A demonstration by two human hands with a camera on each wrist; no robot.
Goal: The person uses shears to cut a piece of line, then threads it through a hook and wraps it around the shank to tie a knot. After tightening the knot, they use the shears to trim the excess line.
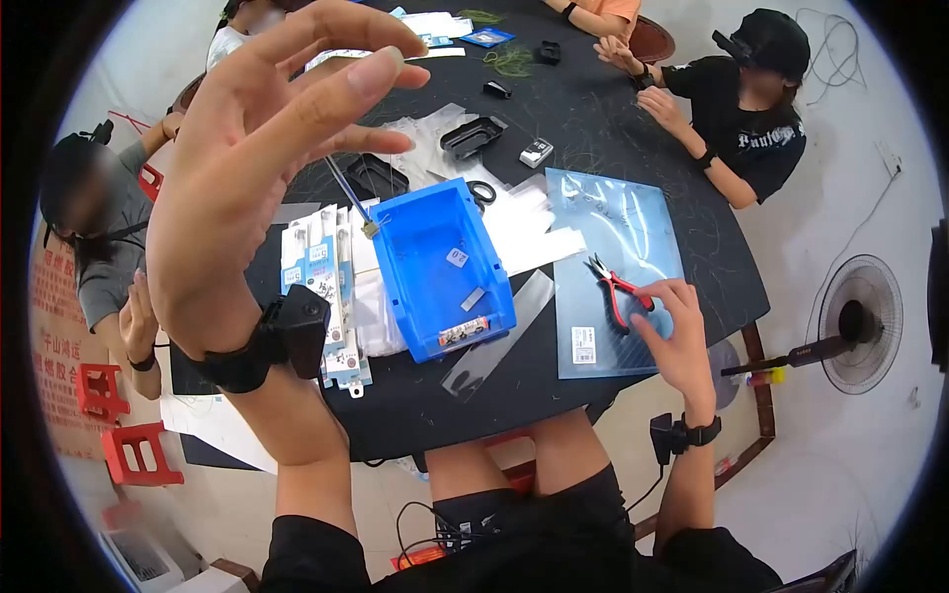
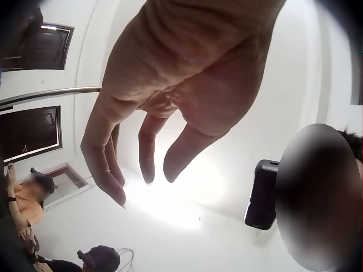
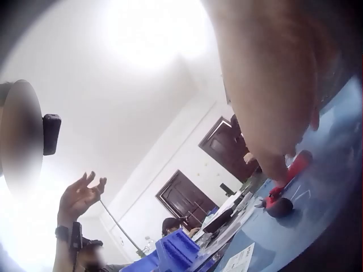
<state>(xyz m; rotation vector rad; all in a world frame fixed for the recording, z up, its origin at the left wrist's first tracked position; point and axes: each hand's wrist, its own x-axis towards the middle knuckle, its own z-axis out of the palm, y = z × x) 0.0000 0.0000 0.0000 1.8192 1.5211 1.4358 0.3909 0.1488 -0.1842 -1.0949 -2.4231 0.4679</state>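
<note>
My left hand (image 1: 252, 168) is raised high near the head camera, with its fingers bent and spread; nothing shows between them. Behind it a thin metal rod (image 1: 346, 186) slants up from a small brass-coloured clamp (image 1: 371, 228) at the corner of a blue plastic bin (image 1: 398, 287). Inside the bin are a small white tag marked 2.0 (image 1: 457, 258) and a small grey piece (image 1: 474, 297). My right hand (image 1: 682, 336) is low over a blue plastic sheet (image 1: 618, 222), fingertips right at one handle of red-handled pliers (image 1: 615, 287). The pliers lie on the sheet with their handles spread.
Packaged cards (image 1: 321, 262) lie left of the bin, black-handled scissors (image 1: 481, 193) behind it. Black trays (image 1: 473, 136) and clear bags are farther back on the black table (image 1: 652, 138). Other people sit around it. A fan (image 1: 860, 321) stands at the right.
</note>
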